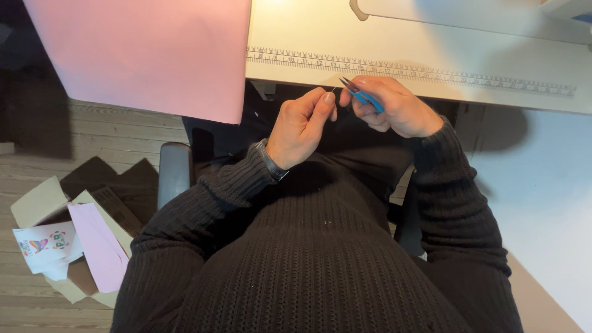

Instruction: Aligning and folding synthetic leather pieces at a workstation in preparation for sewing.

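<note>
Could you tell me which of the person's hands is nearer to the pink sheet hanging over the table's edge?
Left. The left hand is just right of the pink sheet, below its lower corner. The right hand, holding blue snips, lies farther right, beyond the left hand.

One head-worn camera looks steeply down, close over the lap, table edge [431, 92] ahead.

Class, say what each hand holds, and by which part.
Right hand grips blue thread snips by the handle. Left hand pinches something too thin to identify.
</note>
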